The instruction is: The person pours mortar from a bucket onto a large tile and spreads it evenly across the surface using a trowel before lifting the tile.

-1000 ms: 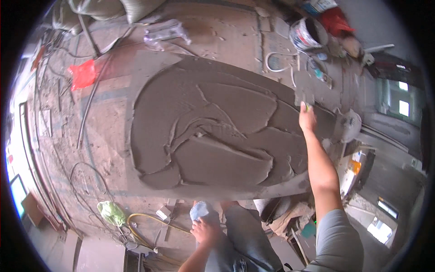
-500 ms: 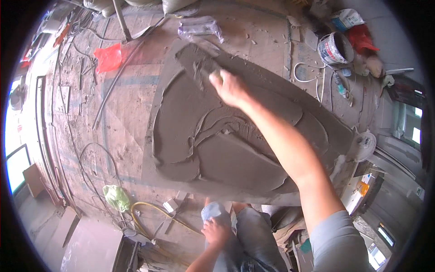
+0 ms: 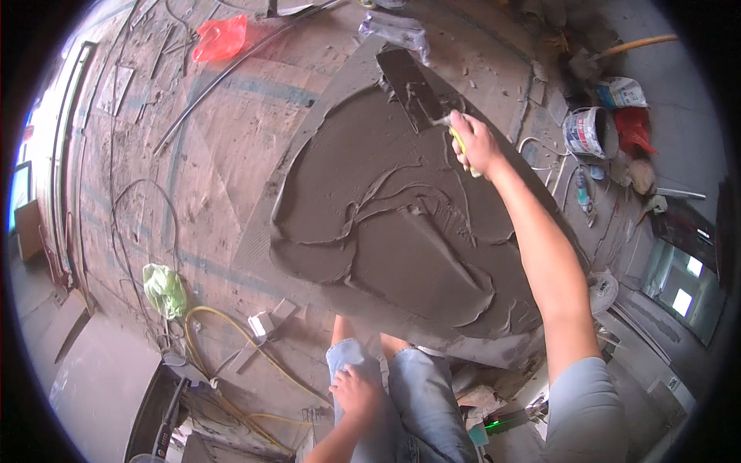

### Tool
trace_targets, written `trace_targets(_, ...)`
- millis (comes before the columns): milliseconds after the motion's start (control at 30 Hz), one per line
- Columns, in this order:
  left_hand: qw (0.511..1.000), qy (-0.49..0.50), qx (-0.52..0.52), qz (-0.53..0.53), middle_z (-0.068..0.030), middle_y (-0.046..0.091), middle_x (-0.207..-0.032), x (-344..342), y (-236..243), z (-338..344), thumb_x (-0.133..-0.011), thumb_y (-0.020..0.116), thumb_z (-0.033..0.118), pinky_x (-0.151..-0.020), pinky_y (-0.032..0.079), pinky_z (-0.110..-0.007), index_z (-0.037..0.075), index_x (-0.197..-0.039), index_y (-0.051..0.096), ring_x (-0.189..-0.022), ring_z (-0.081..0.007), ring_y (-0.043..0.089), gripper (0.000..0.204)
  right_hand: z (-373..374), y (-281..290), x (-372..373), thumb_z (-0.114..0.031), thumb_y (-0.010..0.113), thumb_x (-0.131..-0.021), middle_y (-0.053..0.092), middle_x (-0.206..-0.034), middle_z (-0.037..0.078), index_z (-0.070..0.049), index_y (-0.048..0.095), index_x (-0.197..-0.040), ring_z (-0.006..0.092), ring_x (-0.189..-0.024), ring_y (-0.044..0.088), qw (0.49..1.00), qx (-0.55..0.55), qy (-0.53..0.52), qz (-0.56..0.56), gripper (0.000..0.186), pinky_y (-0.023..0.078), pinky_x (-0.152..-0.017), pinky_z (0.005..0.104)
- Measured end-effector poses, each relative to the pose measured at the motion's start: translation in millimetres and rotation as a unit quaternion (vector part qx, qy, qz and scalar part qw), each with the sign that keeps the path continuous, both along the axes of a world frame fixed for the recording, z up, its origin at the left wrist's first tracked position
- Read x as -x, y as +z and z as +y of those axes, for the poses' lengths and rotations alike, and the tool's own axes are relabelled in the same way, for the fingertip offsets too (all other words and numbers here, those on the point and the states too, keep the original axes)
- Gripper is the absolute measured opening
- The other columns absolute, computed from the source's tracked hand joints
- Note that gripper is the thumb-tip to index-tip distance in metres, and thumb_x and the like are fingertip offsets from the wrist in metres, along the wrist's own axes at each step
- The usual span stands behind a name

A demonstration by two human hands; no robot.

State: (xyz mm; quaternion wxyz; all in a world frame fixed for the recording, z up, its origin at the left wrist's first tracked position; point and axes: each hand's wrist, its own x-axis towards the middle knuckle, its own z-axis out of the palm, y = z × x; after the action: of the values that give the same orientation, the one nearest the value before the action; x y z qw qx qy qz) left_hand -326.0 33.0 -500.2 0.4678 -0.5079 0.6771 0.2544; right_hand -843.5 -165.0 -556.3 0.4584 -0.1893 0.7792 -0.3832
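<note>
Has the fingers of the right hand (image 3: 482,147) closed firmly around the yellow handle (image 3: 457,140) of a trowel (image 3: 415,96), with the bare forearm stretched across from the lower right. Holds the dark rectangular blade (image 3: 403,76) at the far corner of a large slab (image 3: 253,245), slanting up and to the left from the grip. Cannot tell from above whether pressed into the grey mortar (image 3: 324,185) or just clear of it. Has that mortar spread thick over most of the slab, with curved ridges about the middle, smoother patches on either side and a thin film along the left border.

Rests the left hand (image 3: 359,390) on the left leg of the pale denim shorts (image 3: 428,386), fingers loosely spread and gripping nothing visible.

On the brown floor (image 3: 208,154) to the left, shows a long rod (image 3: 231,81) lying aslant, with a red plastic bag (image 3: 220,37) near its upper part. Past the far corner, shows a crumpled purple wrapper (image 3: 395,35). Nearer, has a green plastic bag (image 3: 164,291) beside a curving yellow hose (image 3: 262,353). To the right, well apart from the trowel, shows a white bucket (image 3: 584,131) just beside a red bundle (image 3: 634,130).
</note>
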Motion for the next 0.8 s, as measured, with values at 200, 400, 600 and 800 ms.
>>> trace_targets(200,0.997,-0.019,0.045,0.062,-0.0209,0.06,-0.113,-4,-3,11,-0.087,0.052,0.034,-0.09,0.042,-0.051,-0.006,-0.131,0.053,-0.104,-0.0361,0.059,0.059,-8,-20,-61,-0.057,0.048,-0.101,0.065,-0.074,0.009,-0.001,0.064,-0.112,0.0193,-0.063,0.063,0.99,-0.077,0.117,0.025,0.06,0.053,-0.062,0.0364)
trace_targets(400,0.995,-0.015,0.07,0.066,-0.0198,0.059,-0.112,-10,-5,12,-0.083,0.057,0.034,-0.088,0.044,-0.05,-0.004,-0.128,0.053,-0.103,-0.0364,0.06,0.059,42,5,-215,-0.054,0.048,-0.1,0.067,-0.088,0.03,-0.002,0.055,-0.101,0.0524,-0.09,0.064,0.965,-0.052,0.255,0.044,0.053,0.052,-0.074,0.0558)
trace_targets(600,0.999,-0.006,0.027,0.041,-0.0199,0.059,-0.114,-8,-4,10,-0.081,0.059,0.036,-0.09,0.043,-0.05,-0.004,-0.13,0.05,-0.105,-0.036,0.059,0.064,53,12,-238,-0.048,0.055,-0.097,0.068,-0.095,0.021,-0.009,0.05,-0.106,0.0477,-0.075,0.069,0.861,-0.076,0.421,0.274,0.04,0.057,-0.063,0.0552)
trace_targets(800,0.998,0.025,0.035,0.05,-0.02,0.058,-0.114,-8,-3,8,-0.081,0.059,0.035,-0.093,0.041,-0.05,-0.004,-0.13,0.049,-0.108,-0.0356,0.058,0.064,3,-6,-127,-0.046,0.053,-0.1,0.069,-0.086,0.023,-0.008,0.048,-0.104,0.0469,-0.079,0.068,0.876,-0.047,0.289,0.384,0.038,0.055,-0.066,0.0558)
